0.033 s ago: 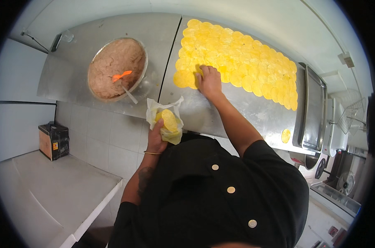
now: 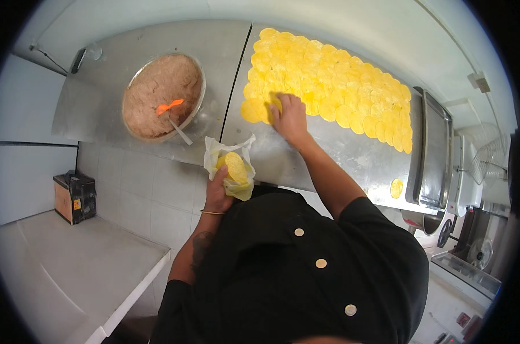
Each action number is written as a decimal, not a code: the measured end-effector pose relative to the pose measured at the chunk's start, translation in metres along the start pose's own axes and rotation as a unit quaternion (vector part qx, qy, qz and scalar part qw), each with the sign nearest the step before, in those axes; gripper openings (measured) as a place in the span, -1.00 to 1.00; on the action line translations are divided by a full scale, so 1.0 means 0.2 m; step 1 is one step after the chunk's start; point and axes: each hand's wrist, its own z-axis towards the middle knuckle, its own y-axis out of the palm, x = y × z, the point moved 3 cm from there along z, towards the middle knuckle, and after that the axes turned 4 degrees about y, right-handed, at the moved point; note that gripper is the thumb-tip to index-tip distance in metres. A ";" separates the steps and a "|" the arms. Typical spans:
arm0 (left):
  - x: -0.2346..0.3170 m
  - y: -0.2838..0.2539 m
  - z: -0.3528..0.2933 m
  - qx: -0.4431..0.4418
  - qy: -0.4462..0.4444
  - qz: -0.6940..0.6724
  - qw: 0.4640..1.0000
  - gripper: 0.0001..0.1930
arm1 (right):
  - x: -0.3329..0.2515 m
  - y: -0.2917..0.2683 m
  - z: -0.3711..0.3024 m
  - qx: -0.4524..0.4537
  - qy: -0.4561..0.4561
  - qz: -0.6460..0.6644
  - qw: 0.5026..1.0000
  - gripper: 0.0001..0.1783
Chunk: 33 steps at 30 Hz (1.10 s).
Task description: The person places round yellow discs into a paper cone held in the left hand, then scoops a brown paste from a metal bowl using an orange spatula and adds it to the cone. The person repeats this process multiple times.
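Observation:
In my left hand [image 2: 218, 192] is a stack of round yellow tortillas [image 2: 235, 167], wrapped from below in crumpled whitish paper [image 2: 214, 150]. The fingers close round the bundle in front of my dark jacket. My right hand [image 2: 291, 120] is over the near left edge of a broad sheet of overlapping yellow tortillas [image 2: 334, 80] laid out on the steel table. Its thumb and fingers are apart, with a tortilla showing between them. Whether the fingertips touch that tortilla is hard to make out.
Left of the table seam stands a large bowl [image 2: 203, 86] of pinkish-brown paste, with an orange-and-grey utensil [image 2: 171, 106] in it. A single tortilla [image 2: 396, 188] lies near the right end, beside dark metal trays [image 2: 434, 149]. A box [image 2: 75, 196] sits at the lower left.
My right hand has drawn back slightly toward me, and its fingers reach less far over the sheet. My left hand holds the wrapped stack in nearly the same place.

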 end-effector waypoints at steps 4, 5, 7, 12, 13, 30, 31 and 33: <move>0.01 0.02 0.07 -0.030 -0.016 0.013 0.999 -0.50 | -0.36 -0.17 -0.26 -0.289 0.101 0.273 0.912 -0.61; 0.02 0.03 0.10 -0.053 -0.019 0.014 0.998 -0.51 | -0.46 -0.21 -0.30 -0.314 0.081 0.298 0.898 -0.63; 0.04 0.06 0.16 -0.095 -0.007 0.047 0.994 -0.52 | -0.56 -0.24 -0.32 -0.337 0.080 0.308 0.886 -0.65; 0.13 0.11 0.16 -0.194 0.096 0.164 0.962 -0.55 | -0.68 -0.26 -0.37 -0.284 0.164 0.287 0.900 -0.76; 0.13 0.11 0.17 -0.179 0.054 0.149 0.971 -0.55 | -0.69 -0.27 -0.39 -0.264 0.157 0.289 0.907 -0.77; 0.00 0.04 0.25 -0.173 -0.070 0.108 0.977 -0.57 | -0.20 -0.16 -0.45 -0.096 0.297 0.065 0.948 -0.91; 0.01 0.03 0.22 -0.169 -0.029 0.137 0.976 -0.57 | -0.10 -0.14 -0.41 -0.088 0.268 0.042 0.958 -0.91; 0.01 0.03 0.20 -0.160 -0.002 0.155 0.975 -0.54 | 0.08 -0.10 -0.33 -0.090 0.254 -0.014 0.963 -0.90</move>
